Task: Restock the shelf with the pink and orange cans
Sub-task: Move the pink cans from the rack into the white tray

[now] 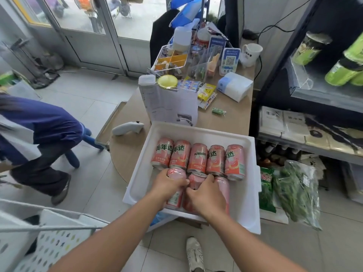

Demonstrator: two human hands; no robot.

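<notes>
Restocking looks barely begun: eight pink cans point(197, 158) lie in the tray point(248, 203) on the table point(231, 118), none on the shelf point(324, 99) (only green cans point(337, 73) there), while the left hand point(170, 185) and right hand point(206, 195) each grip near-row cans.

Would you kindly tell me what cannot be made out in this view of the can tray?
- Head view: near-row cans covered by left hand and right hand; count unclear.
- Shelf: cut off by the right edge.
- QR sign: text too small.
</notes>
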